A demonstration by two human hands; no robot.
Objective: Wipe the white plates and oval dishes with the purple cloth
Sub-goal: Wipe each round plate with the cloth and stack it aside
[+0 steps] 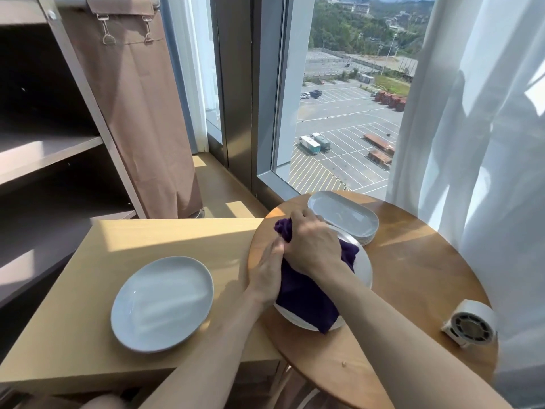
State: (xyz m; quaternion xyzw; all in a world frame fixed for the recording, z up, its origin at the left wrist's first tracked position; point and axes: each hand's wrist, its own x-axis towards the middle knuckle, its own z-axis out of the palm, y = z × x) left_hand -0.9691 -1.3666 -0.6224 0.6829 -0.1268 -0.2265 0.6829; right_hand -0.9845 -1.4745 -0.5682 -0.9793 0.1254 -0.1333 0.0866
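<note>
plates [363,268]: mostly under purple cloth [306,302] | left hand [265,273]: grip hidden by right hand [312,246]

A rectangular table [88,276] bearing one plate [162,304] stands at 8 o'clock, meeting a round table [413,276] at 4 o'clock. On the round table, a stack of plates [364,265] sits at its 9 o'clock edge with a cloth [303,299] on top, the left hand [267,273] and right hand [312,246] on the cloth. A stack of oval dishes [343,216] lies just behind at 11 o'clock, and a small vented device [470,323] at 4 o'clock.
</note>
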